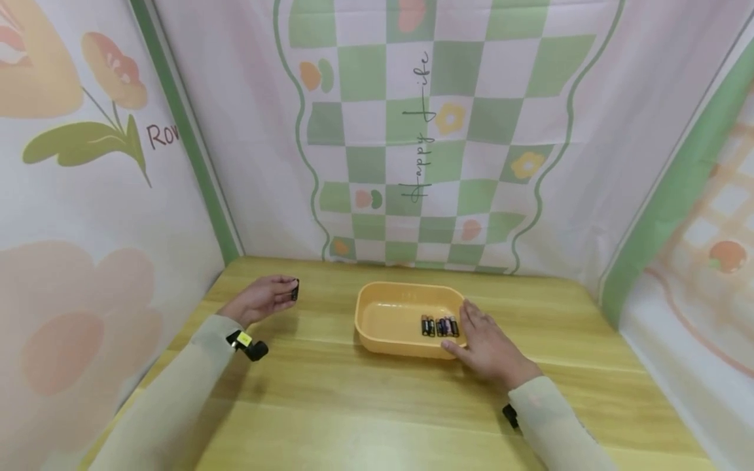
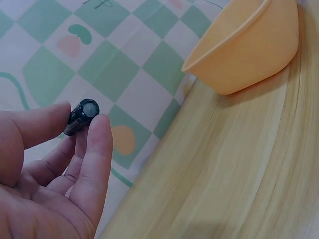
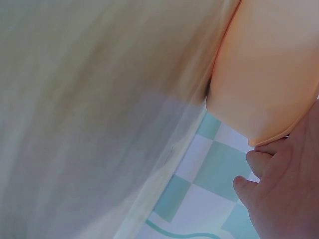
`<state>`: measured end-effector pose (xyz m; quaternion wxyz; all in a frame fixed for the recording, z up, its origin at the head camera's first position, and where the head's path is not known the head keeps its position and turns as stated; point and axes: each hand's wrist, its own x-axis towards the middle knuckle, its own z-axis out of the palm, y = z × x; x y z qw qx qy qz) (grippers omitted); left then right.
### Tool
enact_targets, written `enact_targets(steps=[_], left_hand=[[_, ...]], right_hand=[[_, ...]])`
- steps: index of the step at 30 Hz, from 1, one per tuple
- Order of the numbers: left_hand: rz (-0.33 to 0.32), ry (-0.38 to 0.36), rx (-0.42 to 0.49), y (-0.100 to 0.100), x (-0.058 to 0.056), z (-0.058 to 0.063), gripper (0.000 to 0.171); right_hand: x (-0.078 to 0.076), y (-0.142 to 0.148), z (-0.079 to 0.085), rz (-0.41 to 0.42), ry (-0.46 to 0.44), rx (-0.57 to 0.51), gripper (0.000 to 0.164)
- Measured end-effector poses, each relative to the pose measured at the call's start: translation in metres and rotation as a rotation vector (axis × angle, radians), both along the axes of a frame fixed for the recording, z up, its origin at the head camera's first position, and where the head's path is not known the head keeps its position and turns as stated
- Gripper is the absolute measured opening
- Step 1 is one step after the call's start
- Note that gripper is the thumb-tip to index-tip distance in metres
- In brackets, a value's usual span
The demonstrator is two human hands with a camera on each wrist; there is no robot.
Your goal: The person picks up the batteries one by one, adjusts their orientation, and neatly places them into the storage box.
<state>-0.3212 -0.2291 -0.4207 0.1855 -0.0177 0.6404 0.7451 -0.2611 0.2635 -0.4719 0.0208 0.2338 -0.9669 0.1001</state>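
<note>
In the head view my left hand (image 1: 262, 299) is above the left part of the table, pinching a small dark battery (image 1: 296, 290) between thumb and fingertips. The left wrist view shows one round end of that battery (image 2: 83, 116). A yellow plastic basin (image 1: 377, 343) is on the table between the hands. Several batteries (image 1: 439, 326) lie side by side inside it, near its right end. My right hand (image 1: 487, 345) rests against the basin's right end, fingers fairly straight along the rim and thumb at the front edge. In the right wrist view the fingertips are partly hidden behind the rim.
The wooden table (image 1: 353, 405) carries the basin and ends at a hanging checked curtain (image 1: 406, 150) behind. Printed cloth also hangs at the left and right sides. A small black device (image 1: 250, 345) is strapped to the left wrist.
</note>
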Motion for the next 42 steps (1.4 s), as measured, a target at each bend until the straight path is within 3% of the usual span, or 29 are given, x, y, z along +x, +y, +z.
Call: enact_targets(steps=[5, 12, 29, 42], left_hand=[[-0.004, -0.001, 0.003, 0.004, -0.003, 0.006, 0.034], [-0.034, 0.024, 0.015, 0.018, -0.008, 0.017, 0.019], [-0.099, 0.062, -0.007, 0.044, -0.018, 0.032, 0.03], [-0.095, 0.069, 0.0, 0.074, -0.024, 0.043, 0.032]], right_hand=[[-0.002, 0.001, 0.003, -0.002, -0.002, -0.007, 0.097], [-0.003, 0.001, 0.004, 0.001, 0.004, -0.011, 0.096], [-0.001, 0.001, 0.001, -0.002, 0.004, -0.016, 0.097], [0.0, 0.0, -0.001, -0.001, -0.001, -0.033, 0.097]])
